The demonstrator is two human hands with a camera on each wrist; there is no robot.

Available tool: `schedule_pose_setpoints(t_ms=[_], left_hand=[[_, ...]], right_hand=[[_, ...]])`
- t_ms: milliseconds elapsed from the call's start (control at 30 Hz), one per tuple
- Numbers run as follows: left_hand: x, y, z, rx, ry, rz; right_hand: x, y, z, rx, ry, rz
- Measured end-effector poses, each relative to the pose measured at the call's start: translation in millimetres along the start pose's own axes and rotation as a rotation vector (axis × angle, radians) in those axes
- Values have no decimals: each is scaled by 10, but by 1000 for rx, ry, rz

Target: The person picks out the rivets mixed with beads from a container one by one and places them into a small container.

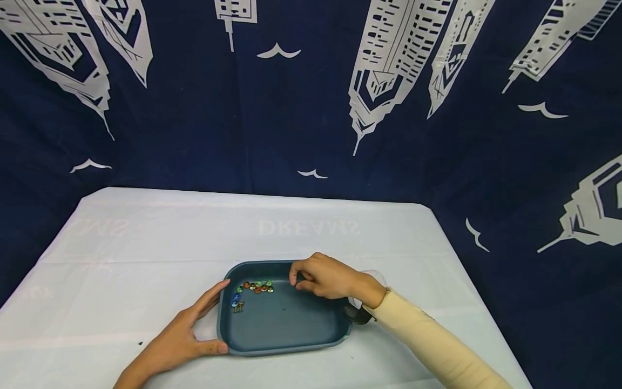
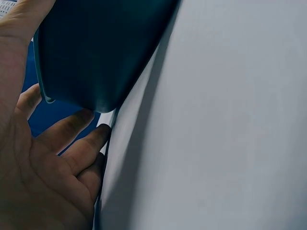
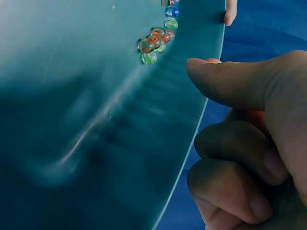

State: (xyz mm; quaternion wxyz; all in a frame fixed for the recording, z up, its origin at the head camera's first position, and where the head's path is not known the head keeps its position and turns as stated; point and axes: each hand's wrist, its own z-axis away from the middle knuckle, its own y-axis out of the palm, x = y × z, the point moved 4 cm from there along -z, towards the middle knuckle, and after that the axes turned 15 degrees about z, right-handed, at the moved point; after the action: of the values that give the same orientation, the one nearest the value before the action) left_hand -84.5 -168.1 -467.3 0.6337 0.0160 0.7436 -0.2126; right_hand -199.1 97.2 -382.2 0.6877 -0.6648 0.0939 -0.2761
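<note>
A shallow blue-green tray (image 1: 286, 329) lies on the white table. Several glass marbles (image 1: 257, 285) in orange, green and blue form a bent row along its back-left inner side; the right wrist view also shows these marbles (image 3: 152, 44). My left hand (image 1: 182, 332) holds the tray's left end, thumb at the front corner and a finger at the back corner. In the left wrist view, the left hand's other fingers (image 2: 79, 143) lie beside the tray wall. Over the back-right rim is my right hand (image 1: 325, 276), fingers curled, thumb near the index fingertip. No marble shows between them.
The white tablecloth (image 1: 160, 232) spreads around the tray. Behind it hangs a dark blue cloth (image 1: 291, 119) with white building prints. Beneath the right wrist are a dark object (image 1: 358, 314) and something clear; their kinds cannot be made out. A tiny dark speck (image 1: 140, 343) lies left.
</note>
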Motion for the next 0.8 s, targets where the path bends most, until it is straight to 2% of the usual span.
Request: schedule_pose_setpoints(t_ms=[333, 567, 800], left_hand=[[3, 8, -1, 4, -4, 3], [7, 6, -2, 5, -15, -1], [-2, 2, 2, 4, 6, 5]], right_hand=[[159, 12, -221, 4, -69, -9], [256, 61, -354, 31, -75, 17], [331, 161, -478, 54, -95, 21]])
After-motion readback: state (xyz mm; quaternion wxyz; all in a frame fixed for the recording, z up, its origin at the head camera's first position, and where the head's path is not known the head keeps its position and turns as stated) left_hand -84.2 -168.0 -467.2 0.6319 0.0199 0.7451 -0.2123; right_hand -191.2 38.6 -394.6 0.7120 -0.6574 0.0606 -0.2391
